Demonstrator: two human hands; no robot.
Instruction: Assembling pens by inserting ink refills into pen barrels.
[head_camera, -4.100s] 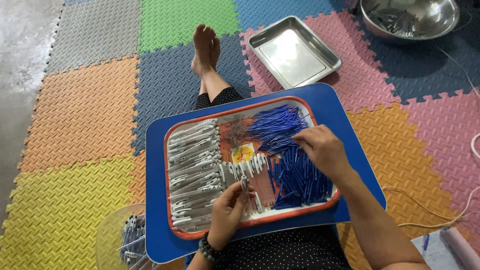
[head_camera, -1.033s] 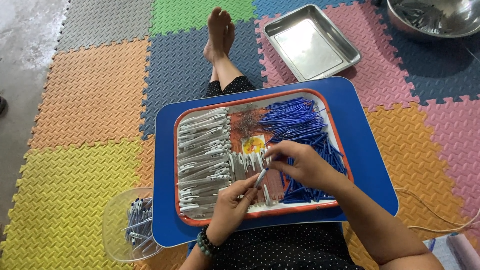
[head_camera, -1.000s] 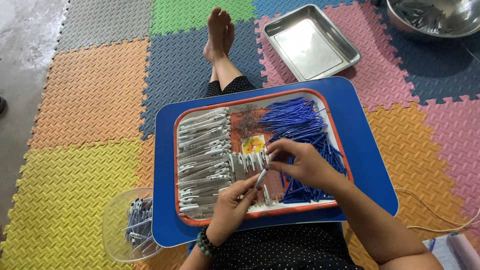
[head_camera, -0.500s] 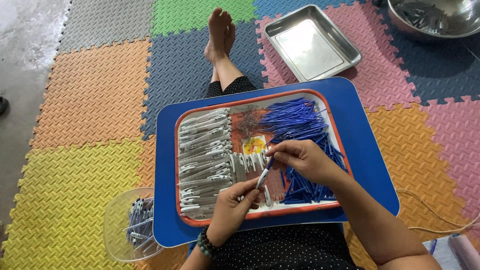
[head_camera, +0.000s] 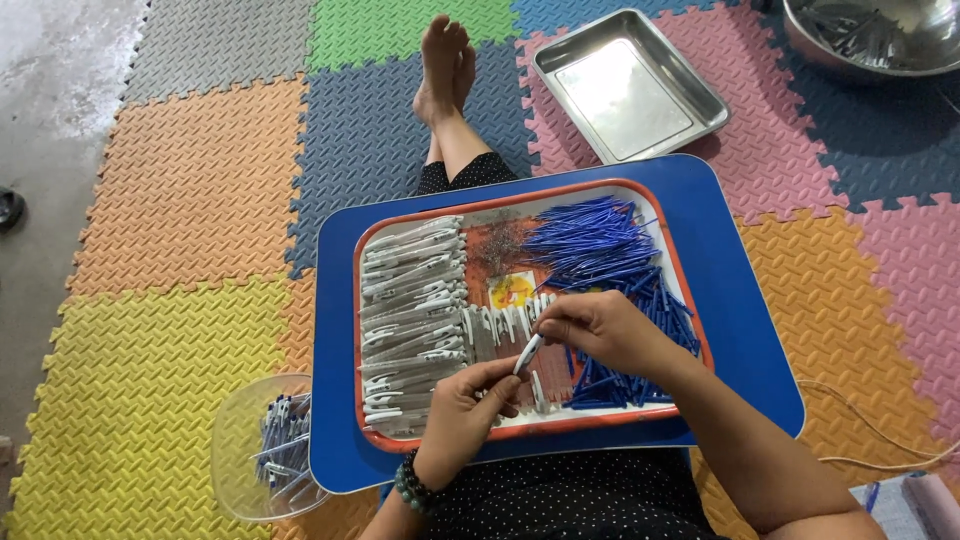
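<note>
Over the lap tray (head_camera: 760, 400), left hand (head_camera: 465, 415) and right hand (head_camera: 600, 330) both pinching one white pen barrel (head_camera: 528, 353) between fingertips, blue refills (head_camera: 600, 245) beyond, steel pan (head_camera: 630, 85) farthest.

Even, bright daylight; soft short shadows under both hands. Glare on the steel tray (head_camera: 628, 88) and steel bowl (head_camera: 880, 35) beyond the hands. Focus sharp throughout; slight wide-angle bending at edges.
</note>
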